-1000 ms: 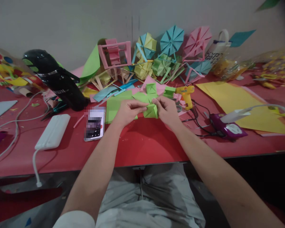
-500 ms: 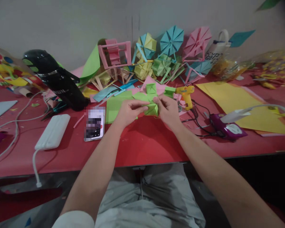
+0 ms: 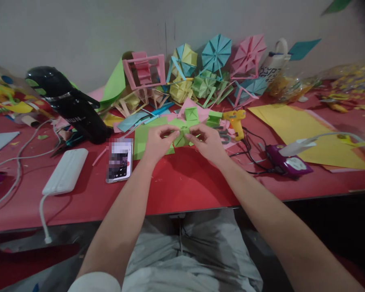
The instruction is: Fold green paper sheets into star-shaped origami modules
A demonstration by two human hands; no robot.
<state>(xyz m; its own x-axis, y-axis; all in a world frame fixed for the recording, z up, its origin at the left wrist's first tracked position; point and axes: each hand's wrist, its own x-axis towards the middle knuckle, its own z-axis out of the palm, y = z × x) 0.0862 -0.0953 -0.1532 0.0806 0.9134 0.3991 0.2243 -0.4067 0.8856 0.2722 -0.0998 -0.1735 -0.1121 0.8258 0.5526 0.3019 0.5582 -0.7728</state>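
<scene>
Green fold (image 3: 181,140) between two hands
The right hand (image 3: 210,142) has changed its grip; with left hand (image 3: 158,142) it pinches narrowly, so the fold seems well steadied.

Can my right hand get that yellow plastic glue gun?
Probably yes: the yellow glue gun is near the right hand, nothing tall between, though that hand's grip holds folded green paper.

The red worktop (image 3: 188,186) is wide and cluttered. At its left I see a black bottle (image 3: 68,107), a white block (image 3: 66,170) with a cable (image 3: 43,219), and a phone (image 3: 119,160) with its screen lit. A green sheet (image 3: 140,142) lies at the middle, with a yellow glue gun (image 3: 236,122) to its right. Farther right sit a purple power socket (image 3: 276,158) and yellow sheets (image 3: 280,117); folded-paper models (image 3: 204,85) crowd the back.
</scene>
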